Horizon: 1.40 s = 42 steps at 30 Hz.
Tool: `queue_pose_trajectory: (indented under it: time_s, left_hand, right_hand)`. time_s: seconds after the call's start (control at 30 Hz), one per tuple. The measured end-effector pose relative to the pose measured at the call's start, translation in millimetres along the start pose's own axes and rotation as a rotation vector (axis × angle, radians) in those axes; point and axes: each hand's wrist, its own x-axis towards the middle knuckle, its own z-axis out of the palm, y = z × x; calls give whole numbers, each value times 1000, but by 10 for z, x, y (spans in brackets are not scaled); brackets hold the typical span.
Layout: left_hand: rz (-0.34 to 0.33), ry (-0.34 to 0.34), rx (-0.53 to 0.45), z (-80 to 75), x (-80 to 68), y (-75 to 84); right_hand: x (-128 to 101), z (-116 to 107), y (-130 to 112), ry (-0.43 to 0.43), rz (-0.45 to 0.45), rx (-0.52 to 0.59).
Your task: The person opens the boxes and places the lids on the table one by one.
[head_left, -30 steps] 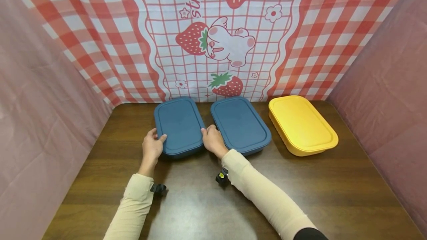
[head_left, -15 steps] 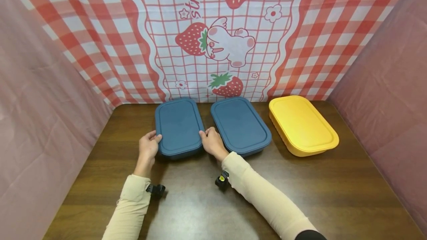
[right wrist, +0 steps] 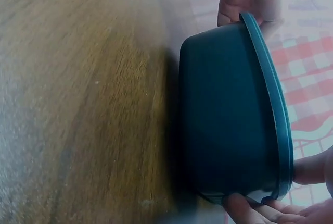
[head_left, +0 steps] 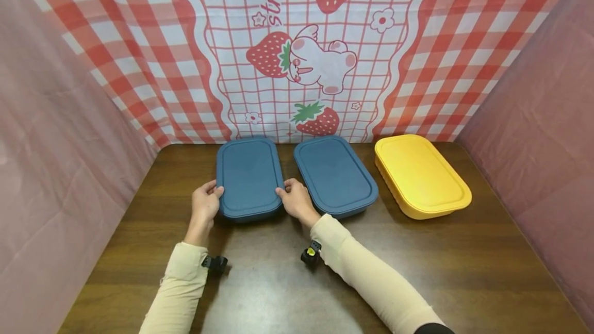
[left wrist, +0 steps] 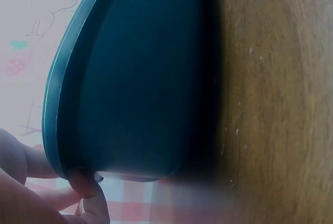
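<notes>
Blue box: rectangular, lidded (rounded corners); matte.

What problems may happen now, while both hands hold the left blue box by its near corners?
The left hand and right hand hold only the near corners of the left blue box, so it may tilt or slip. The second blue box sits close beside it and may get knocked.

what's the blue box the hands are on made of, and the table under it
Left blue lidded container: apparently matte plastic, given its even colour, soft sheen and moulded lid rim; the lid might be silicone. Left hand and right hand grip its near corners. Table: dark wood or wood-look laminate, with streaky grain and slight gloss.
</notes>
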Motion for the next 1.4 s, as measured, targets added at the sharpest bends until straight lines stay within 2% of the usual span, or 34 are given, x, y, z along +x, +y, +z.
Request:
queue_pose_trajectory:
  time_s: [0.23,0.67,1.07,1.23,1.4]
  left_hand:
    - [22,0,58,-38,11,8]
    - [64,52,107,-194,17,68]
    - [68,61,113,-353,102,103]
    - [75,65,114,-402,151,106]
    - [52,53,107,-466,177,102]
  right_hand:
    - [-27,-11,-20,-16,-17,33]
    - [-36,-20,-151,-86,-83,54]
    - [-4,46,-231,-152,-110,67]
    - [37,96,-269,-151,-108,54]
    - [58,174,-296,-151,-108,50]
